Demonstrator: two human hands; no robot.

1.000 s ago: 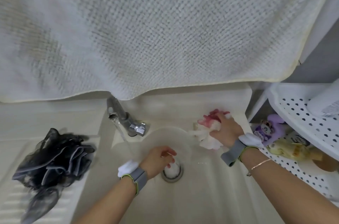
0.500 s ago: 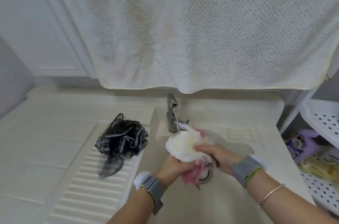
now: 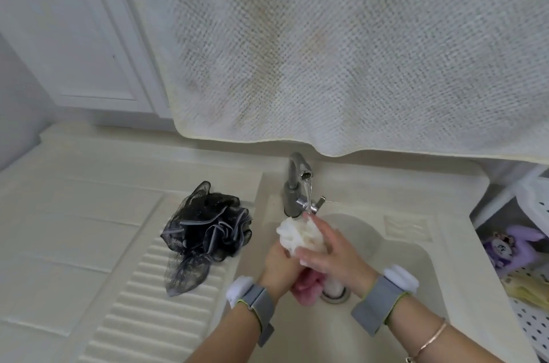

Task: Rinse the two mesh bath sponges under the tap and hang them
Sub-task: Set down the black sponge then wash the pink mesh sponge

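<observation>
A cream washbasin unit (image 3: 89, 214) with a ribbed washboard slope (image 3: 142, 297) on its left side carried a black mesh bath sponge (image 3: 208, 232), which lay at the top of the ribs just beside the sink basin (image 3: 416, 267). A grey tap (image 3: 295, 184) stood on the basin's back rim, water running from its spout.

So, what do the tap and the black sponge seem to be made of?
The tap looks like metal with a dull grey brushed finish; its lever ends shine like chrome. The black sponge seems to be fine plastic netting, gathered in ruffles with grey edges: you can see through its thin layers.
</observation>
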